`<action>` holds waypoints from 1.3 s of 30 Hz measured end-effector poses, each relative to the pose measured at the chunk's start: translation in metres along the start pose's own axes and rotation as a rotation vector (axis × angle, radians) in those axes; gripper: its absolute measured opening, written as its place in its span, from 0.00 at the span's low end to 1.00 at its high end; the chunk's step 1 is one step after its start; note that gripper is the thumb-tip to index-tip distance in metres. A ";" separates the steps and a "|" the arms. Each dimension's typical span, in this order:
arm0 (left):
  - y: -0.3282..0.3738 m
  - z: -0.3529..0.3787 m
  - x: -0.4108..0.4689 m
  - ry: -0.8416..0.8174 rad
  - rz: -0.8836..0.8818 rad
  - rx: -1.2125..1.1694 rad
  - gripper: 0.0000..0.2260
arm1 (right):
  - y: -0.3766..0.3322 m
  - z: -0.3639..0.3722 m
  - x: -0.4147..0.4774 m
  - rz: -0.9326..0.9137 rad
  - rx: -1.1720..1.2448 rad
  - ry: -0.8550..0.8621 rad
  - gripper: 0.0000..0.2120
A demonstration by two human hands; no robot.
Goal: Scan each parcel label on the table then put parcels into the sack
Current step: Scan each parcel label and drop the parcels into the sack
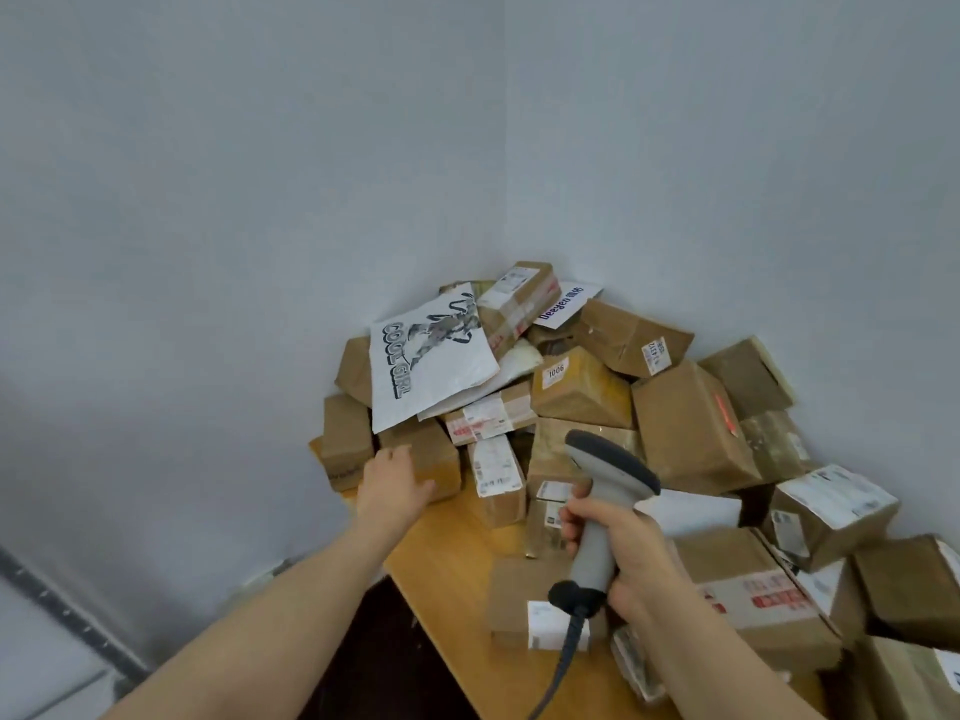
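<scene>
A small brown cardboard parcel (439, 454) on the light wooden table (447, 558) lies under the left hand's (395, 480) straight, flat fingers. To their right, the right hand's (639, 558) fingers curl round a grey handheld scanner (610, 459).

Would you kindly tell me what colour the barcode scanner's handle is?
The scanner handle is light grey, best seen in the head view.

2 plain, pale grey-blue walls (260, 174) meet in a corner (505, 200) behind a light wooden table (447, 569). Soft, even light covers them.
</scene>
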State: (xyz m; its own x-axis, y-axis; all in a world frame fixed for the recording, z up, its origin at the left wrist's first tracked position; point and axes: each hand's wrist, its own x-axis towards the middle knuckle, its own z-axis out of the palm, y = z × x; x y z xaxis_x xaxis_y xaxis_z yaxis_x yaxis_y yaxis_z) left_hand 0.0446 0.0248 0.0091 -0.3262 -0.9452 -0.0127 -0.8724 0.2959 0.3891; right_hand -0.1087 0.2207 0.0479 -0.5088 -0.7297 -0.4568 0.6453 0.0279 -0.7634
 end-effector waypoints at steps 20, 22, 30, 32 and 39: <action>0.002 -0.049 0.204 0.345 0.338 -0.367 0.20 | -0.004 0.116 0.127 -0.053 0.094 0.261 0.05; 0.015 -0.086 0.196 0.356 0.357 -0.607 0.15 | -0.007 0.116 0.120 -0.070 0.088 0.261 0.05; 0.044 -0.140 0.166 0.281 0.240 -1.217 0.02 | -0.027 0.108 0.080 -0.187 0.151 0.201 0.08; 0.046 -0.139 0.155 0.304 0.192 -1.299 0.08 | -0.033 0.101 0.065 -0.232 0.147 0.201 0.06; 0.076 -0.142 0.127 0.168 0.139 -1.458 0.09 | -0.040 0.077 0.032 -0.309 0.157 0.241 0.06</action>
State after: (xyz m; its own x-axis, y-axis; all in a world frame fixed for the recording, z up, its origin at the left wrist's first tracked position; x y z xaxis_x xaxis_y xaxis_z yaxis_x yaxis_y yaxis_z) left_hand -0.0118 -0.0923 0.1678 -0.2410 -0.9561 0.1666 0.3245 0.0824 0.9423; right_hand -0.1073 0.1435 0.0987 -0.7985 -0.5066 -0.3253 0.5111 -0.2847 -0.8110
